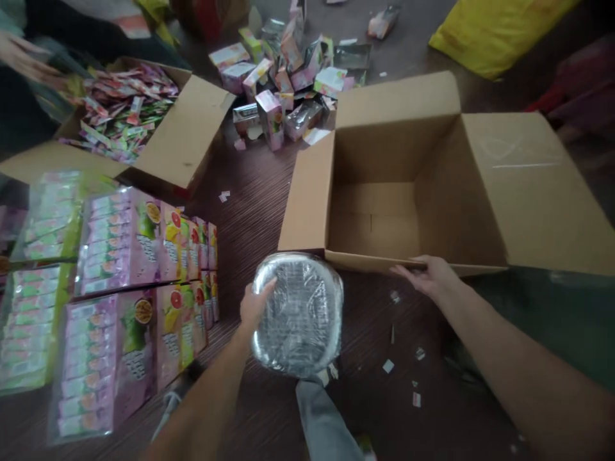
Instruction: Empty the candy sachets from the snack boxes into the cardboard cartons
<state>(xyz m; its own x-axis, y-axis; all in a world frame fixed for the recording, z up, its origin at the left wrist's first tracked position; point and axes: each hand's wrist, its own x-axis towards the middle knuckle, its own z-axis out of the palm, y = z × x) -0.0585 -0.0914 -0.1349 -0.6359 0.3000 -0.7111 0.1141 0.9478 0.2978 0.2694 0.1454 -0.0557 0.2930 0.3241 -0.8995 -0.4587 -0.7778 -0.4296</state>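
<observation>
My left hand (257,304) grips the left edge of a silvery, rounded-square object (300,314) wrapped in clear film, with the thumb over its top. What kind of thing is under the film I cannot tell. At the near rim of an open cardboard box (375,198), my right hand (425,275) holds the edge, its fingers on both sides of the wall. The box's flaps are folded outward and its bare bottom shows. A grey trouser leg or sleeve (324,419) reaches up just below the wrapped object.
Stacked fruit-printed packs of sachets (139,349) stand at the left. Behind them, a second carton (175,131) holds many loose sachets, beside another person's hand (29,57). Torn small boxes (288,77) lie heaped at the back; a yellow bag (494,32) is at the upper right. Paper scraps (388,366) dot the floor.
</observation>
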